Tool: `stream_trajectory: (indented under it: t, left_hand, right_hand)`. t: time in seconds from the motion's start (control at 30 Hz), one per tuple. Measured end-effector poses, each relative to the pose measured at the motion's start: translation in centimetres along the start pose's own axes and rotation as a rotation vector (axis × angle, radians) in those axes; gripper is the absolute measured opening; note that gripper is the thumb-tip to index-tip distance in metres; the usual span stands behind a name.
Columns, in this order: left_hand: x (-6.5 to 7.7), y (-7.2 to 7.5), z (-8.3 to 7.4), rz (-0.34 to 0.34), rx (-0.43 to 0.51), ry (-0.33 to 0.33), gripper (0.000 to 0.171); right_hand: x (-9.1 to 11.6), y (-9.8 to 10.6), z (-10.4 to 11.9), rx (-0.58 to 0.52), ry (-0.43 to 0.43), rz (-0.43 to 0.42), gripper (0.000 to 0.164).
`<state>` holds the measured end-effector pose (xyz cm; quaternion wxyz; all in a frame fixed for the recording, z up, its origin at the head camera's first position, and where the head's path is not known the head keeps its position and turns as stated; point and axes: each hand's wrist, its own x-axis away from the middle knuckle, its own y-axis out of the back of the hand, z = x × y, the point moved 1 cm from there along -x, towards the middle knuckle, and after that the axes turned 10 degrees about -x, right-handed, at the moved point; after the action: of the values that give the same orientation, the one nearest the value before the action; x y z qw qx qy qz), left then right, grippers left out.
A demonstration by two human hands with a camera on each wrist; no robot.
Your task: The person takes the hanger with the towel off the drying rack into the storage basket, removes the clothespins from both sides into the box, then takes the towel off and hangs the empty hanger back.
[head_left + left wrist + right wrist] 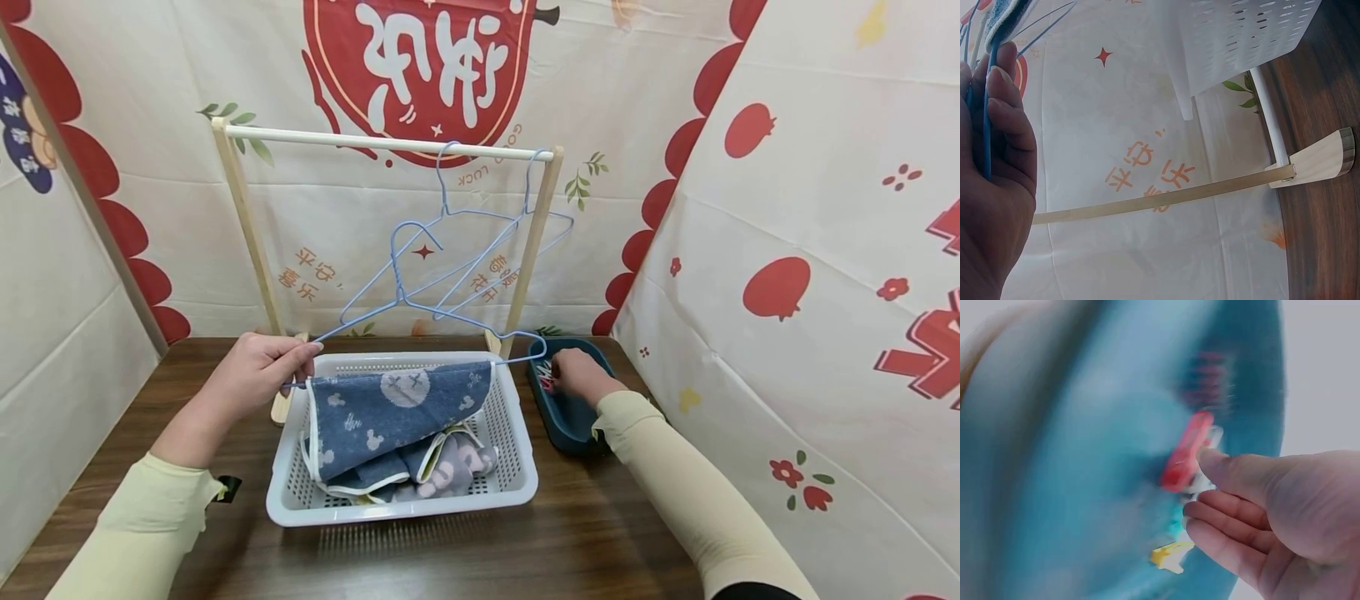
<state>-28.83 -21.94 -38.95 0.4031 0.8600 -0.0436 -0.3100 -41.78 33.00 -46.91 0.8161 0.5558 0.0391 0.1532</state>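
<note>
My left hand (273, 367) grips one side of a blue wire hanger (400, 297), fingers curled round the wire. A blue denim-look cloth (397, 412) with white edging hangs over the hanger's lower bar, above a white perforated basket (401, 512). My right hand (581, 375) is down in a dark teal tray (562, 429) among small clothespins. In the right wrist view, its thumb tip touches a red clothespin (1188, 453); the index finger is hidden, so a pinch cannot be confirmed. A yellow clothespin (1171, 556) lies below the fingers.
Behind the basket stands a wooden rack with a white rod (337, 137). Two blue hangers (444, 187) hang towards the rod's right end. A grey and pink cloth (457, 467) lies in the basket. Printed fabric walls (825, 208) border the brown table (585, 533).
</note>
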Motion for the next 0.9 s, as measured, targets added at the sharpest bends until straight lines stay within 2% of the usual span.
stream_trajectory:
  t: [0.17,0.3,0.4,0.53,0.63,0.73,0.83,0.9]
  left_hand:
    - [0.0,0.1,-0.1,0.004,0.0,0.003,0.035]
    - [-0.1,0.1,-0.1,0.011,0.001,0.012,0.034]
    - [-0.1,0.0,-0.1,0.007,0.002,0.009,0.034]
    - [-0.2,-0.1,-0.1,0.009,0.005,0.01,0.035]
    - [-0.2,0.0,-0.2,0.014,0.001,0.018,0.034]
    - [-0.2,0.1,-0.2,0.012,-0.001,0.018,0.034]
    - [-0.3,0.1,-0.1,0.01,-0.001,0.011,0.034]
    - [-0.3,0.1,-0.1,0.009,0.0,0.006,0.034]
  right_hand:
    - [1.3,2.0,2.3,-0.041,0.015,-0.127,0.008]
    - [2.7,3.5,4.3,-0.151,0.009,-0.235,0.009]
    - [4.1,4.9,5.8,-0.202,0.023,-0.365,0.011]
    - [6.1,7.1,7.8,-0.278,0.075,-0.594,0.017]
    - [7.6,8.3,10.0,-0.327,0.166,-0.732,0.018]
    - [8.9,8.4,12.7,-0.301,0.324,-0.81,0.013]
    - [10.0,7.8,15.8,-0.229,0.535,-0.819,0.008]
    - [10.6,7.0,17.9,-0.195,0.68,-0.778,0.005]
